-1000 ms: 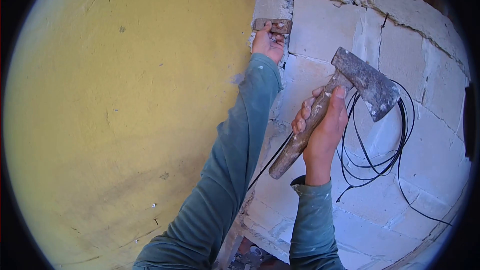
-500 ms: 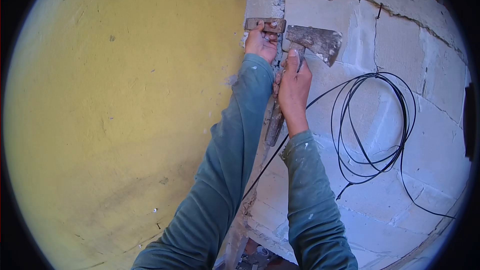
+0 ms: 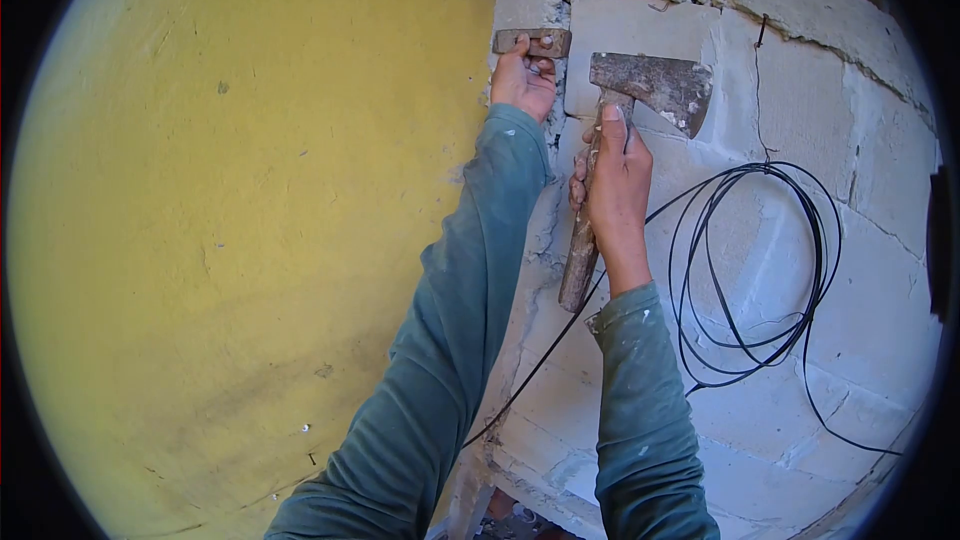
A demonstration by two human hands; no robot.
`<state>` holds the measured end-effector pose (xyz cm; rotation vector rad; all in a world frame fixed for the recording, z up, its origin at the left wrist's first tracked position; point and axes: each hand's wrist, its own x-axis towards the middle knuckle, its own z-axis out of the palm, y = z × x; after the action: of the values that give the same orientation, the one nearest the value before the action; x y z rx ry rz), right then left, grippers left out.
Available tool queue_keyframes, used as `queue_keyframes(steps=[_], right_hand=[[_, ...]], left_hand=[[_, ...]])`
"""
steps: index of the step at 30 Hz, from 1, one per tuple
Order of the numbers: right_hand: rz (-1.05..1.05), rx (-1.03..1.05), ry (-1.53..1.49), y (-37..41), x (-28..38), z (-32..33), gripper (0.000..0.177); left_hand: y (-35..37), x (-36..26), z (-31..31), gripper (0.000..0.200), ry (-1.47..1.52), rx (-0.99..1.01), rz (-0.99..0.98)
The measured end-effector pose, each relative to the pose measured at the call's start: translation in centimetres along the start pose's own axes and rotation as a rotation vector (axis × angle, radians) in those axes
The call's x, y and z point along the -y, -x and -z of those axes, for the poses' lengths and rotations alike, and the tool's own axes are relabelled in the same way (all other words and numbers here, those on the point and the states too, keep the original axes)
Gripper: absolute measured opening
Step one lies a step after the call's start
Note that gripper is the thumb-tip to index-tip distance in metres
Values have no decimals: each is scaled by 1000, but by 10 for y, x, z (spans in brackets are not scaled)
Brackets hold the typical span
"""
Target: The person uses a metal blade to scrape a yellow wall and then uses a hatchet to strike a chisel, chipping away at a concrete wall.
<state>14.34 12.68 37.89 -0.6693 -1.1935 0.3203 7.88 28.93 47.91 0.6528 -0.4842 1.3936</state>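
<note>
hatchet (image 3: 655, 88) in right hand (image 3: 618, 185), block (image 3: 510, 42) in left hand (image 3: 526, 88)

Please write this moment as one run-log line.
left hand: holding small brown block | right hand: gripping hatchet by handle | nearby: coiled black cable against pale wall

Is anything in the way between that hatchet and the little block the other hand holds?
Nothing visible stands between the hatchet and the block; only pale wall shows there. The left hand has its thumb on the block's front.
</note>
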Motion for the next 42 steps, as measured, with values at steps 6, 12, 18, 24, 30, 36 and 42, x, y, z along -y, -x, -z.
queue_keyframes(steps=[6, 12, 18, 24, 30, 36, 42], right_hand=[[195, -21, 195, -31, -23, -10, 42], [194, -100, 99, -25, -23, -16, 43], [-33, 70, -3, 9, 6, -9, 42], [-168, 162, -412, 129, 5, 22, 52], [-377, 116, -295, 297, -76, 118, 53], [-824, -4, -10, 438, -152, 178, 31], [-1085, 16, 141, 478, -174, 204, 32]], left_hand=[[-1, -2, 3, 6, -42, 16, 42], [-6, 1, 4, 9, -29, 12, 24], [0, -4, 16, 10, -109, 49, 31], [189, -51, 62, 14, -576, 9, -12], [425, -102, 138, 20, -820, -281, 178], [591, -95, 206, 20, -884, -634, 1013], [656, -31, 267, 21, -919, -722, 1297]])
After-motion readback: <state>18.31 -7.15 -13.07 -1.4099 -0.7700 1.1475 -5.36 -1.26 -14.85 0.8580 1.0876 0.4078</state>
